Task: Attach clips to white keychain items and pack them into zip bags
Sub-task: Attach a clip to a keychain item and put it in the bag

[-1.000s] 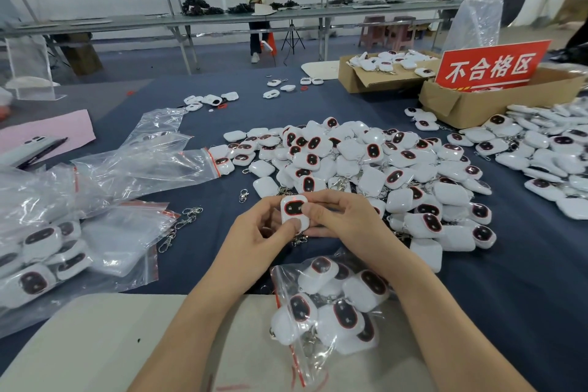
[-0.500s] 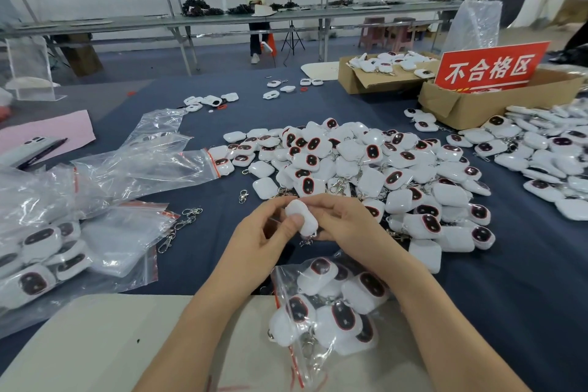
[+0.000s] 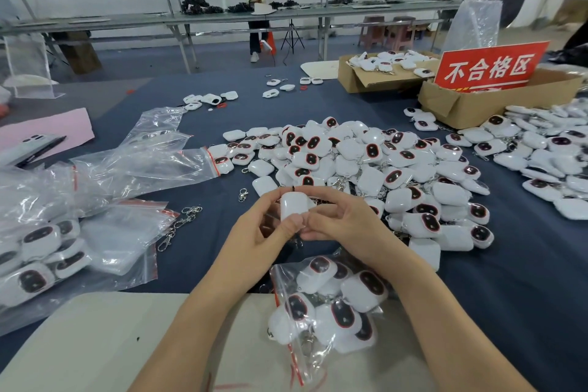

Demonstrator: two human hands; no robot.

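Note:
My left hand (image 3: 261, 232) and my right hand (image 3: 343, 226) both pinch one white keychain item (image 3: 294, 205) above the blue table, its plain white back facing me and a small black loop at its top. A metal clip hangs below it, mostly hidden by my fingers. Under my wrists lies an open zip bag (image 3: 324, 305) holding several white items with dark oval faces. A big pile of white items (image 3: 366, 162) spreads just beyond my hands. Loose metal clips (image 3: 178, 226) lie to the left.
Filled and empty zip bags (image 3: 95, 232) cover the left side. Two cardboard boxes (image 3: 471, 105) with a red sign (image 3: 490, 65) stand at the back right, beside another pile of items (image 3: 547, 149). A phone (image 3: 28, 146) lies far left. A person stands at a far bench.
The item in my hands has been turned over: its dark oval face showed a second ago, and its plain white back shows at present. Both hands stayed in place.

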